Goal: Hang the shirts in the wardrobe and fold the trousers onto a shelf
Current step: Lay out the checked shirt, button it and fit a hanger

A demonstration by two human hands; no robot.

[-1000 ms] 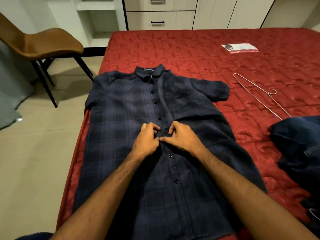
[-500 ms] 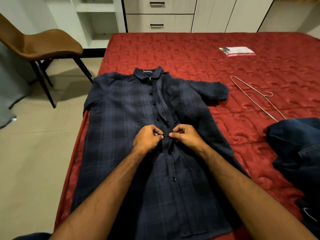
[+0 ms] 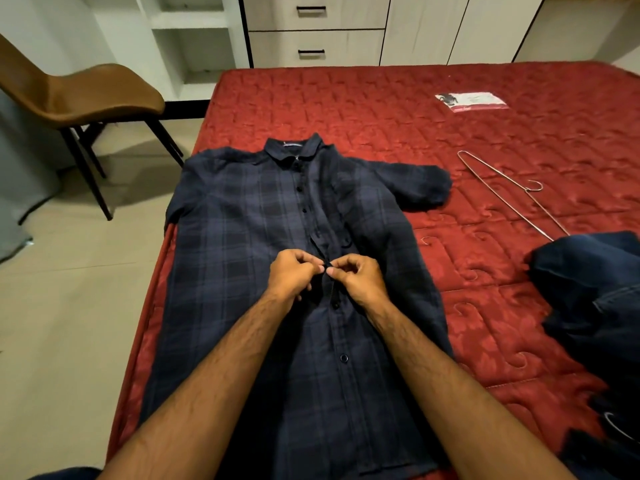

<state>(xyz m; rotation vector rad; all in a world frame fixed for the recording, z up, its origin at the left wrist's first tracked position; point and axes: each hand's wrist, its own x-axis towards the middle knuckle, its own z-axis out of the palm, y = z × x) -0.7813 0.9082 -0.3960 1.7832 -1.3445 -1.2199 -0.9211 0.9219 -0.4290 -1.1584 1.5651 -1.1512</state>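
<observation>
Both my hands have crept up the placket since a second ago, from the lower-middle button to the next one toward the collar; the cloth above them now gapes a little. Left hand point(image 3: 292, 273): fingers curled, thumb and forefinger pinching the left edge of the shirt point(image 3: 242, 271) front. Right hand point(image 3: 358, 278): curled likewise, fingertips pinching the opposite edge, the two thumbs almost touching over the placket. Whether a button sits between them I cannot tell.

Shirt: dark navy plaid, short sleeves, lying flat and face up on the red quilted bed point(image 3: 398, 109), collar away from me, hem nearest.

Wire hanger point(image 3: 498, 183) on the quilt, well to the right of the shirt. Dark trousers point(image 3: 595, 289) heaped at the bed's right edge. Small printed packet point(image 3: 471, 101) farther back. Brown chair point(image 3: 79, 95) on the floor at left; drawers point(image 3: 315, 29) beyond the bed.
</observation>
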